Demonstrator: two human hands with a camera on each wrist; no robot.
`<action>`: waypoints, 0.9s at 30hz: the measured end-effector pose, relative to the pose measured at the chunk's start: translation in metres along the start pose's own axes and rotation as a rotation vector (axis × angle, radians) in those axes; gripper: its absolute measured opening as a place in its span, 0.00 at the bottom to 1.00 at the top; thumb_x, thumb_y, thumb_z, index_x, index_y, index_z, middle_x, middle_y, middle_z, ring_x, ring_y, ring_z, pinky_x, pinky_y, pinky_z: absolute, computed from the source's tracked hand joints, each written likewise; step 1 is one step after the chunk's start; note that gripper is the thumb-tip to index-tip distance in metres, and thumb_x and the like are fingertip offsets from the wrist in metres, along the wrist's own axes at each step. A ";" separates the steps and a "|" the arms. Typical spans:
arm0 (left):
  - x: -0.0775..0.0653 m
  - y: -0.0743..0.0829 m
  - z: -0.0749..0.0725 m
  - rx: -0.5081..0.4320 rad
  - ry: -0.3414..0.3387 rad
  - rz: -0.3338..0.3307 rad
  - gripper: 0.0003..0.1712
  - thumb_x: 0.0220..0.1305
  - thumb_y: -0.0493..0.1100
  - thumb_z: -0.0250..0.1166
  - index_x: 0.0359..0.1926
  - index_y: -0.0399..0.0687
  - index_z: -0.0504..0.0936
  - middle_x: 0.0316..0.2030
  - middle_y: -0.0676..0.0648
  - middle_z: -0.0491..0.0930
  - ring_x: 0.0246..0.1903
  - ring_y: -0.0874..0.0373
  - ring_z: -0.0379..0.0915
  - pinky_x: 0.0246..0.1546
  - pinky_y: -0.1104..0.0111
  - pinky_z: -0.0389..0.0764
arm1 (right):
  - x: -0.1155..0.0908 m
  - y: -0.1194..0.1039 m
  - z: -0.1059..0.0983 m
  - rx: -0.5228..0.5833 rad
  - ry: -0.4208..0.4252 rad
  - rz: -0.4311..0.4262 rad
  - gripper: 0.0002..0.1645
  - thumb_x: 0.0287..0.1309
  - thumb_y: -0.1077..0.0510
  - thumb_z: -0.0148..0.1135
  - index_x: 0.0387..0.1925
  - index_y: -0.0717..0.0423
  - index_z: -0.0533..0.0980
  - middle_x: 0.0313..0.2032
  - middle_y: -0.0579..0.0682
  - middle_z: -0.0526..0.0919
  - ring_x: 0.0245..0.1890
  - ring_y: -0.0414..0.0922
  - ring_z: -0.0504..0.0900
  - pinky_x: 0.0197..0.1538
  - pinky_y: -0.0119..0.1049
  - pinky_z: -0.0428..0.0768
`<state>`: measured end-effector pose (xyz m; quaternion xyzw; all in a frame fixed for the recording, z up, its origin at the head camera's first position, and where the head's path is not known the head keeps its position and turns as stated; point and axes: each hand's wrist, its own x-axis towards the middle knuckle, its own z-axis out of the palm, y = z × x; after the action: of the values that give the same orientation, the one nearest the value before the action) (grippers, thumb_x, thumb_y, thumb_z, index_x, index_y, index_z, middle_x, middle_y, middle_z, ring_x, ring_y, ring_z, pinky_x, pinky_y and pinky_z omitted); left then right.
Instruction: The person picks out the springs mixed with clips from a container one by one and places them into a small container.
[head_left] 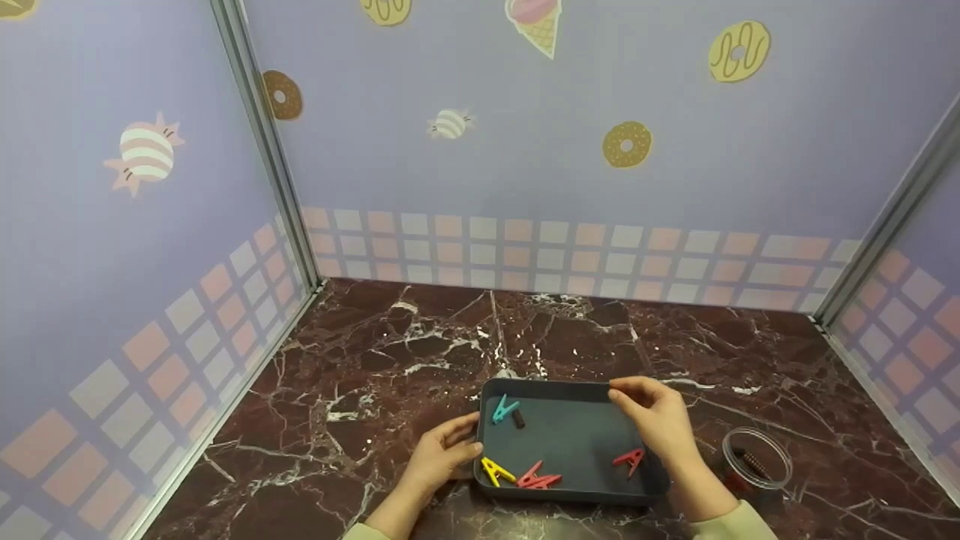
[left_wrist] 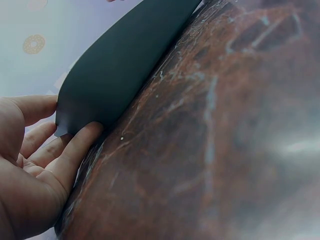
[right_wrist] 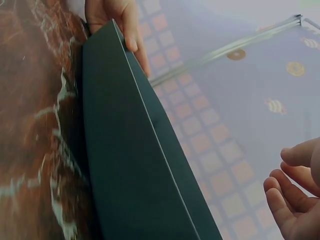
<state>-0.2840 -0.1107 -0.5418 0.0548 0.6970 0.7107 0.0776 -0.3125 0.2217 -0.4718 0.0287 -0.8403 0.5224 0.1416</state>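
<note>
A dark grey rectangular tray [head_left: 570,427] lies on the marble-patterned table. My left hand [head_left: 442,457] grips its left end; in the left wrist view, thumb and fingers [left_wrist: 82,142] sit around the tray's corner. Over the tray's right side hovers my right hand [head_left: 660,420], its fingers loosely bent. The right wrist view shows that hand [right_wrist: 300,195] with nothing between thumb and fingers. Inside the tray are a cyan clothespin [head_left: 504,409], a small dark piece [head_left: 518,418], a yellow clothespin [head_left: 496,472], red clothespins [head_left: 538,478] at the front and another red clothespin [head_left: 630,460] at right.
Right of the tray stands a round clear container [head_left: 757,459] with a dark ribbed piece inside, partly behind my right forearm. Printed panels [head_left: 480,165] on metal posts enclose the table [head_left: 360,375] at the back, left and right.
</note>
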 end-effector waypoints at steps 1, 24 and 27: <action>0.000 0.000 0.000 0.001 0.001 0.002 0.34 0.67 0.36 0.66 0.72 0.32 0.69 0.69 0.25 0.69 0.67 0.34 0.73 0.43 0.55 0.91 | 0.001 -0.001 0.003 0.011 0.003 0.000 0.10 0.61 0.62 0.72 0.44 0.60 0.87 0.41 0.55 0.91 0.35 0.30 0.83 0.39 0.24 0.81; -0.001 0.001 -0.002 -0.013 -0.022 0.001 0.34 0.68 0.36 0.65 0.73 0.32 0.68 0.70 0.26 0.68 0.68 0.33 0.71 0.43 0.55 0.91 | 0.015 -0.023 0.073 0.151 -0.001 0.027 0.10 0.60 0.64 0.71 0.43 0.64 0.86 0.39 0.57 0.91 0.35 0.36 0.84 0.38 0.25 0.82; -0.001 0.001 -0.001 -0.003 -0.016 -0.005 0.34 0.68 0.35 0.65 0.72 0.32 0.69 0.70 0.26 0.69 0.68 0.33 0.71 0.41 0.55 0.91 | 0.014 -0.022 0.084 0.146 -0.034 0.024 0.11 0.59 0.64 0.71 0.43 0.67 0.85 0.39 0.58 0.90 0.36 0.38 0.84 0.38 0.25 0.82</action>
<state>-0.2829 -0.1122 -0.5407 0.0586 0.6954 0.7112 0.0847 -0.3387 0.1384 -0.4840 0.0379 -0.8025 0.5834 0.1189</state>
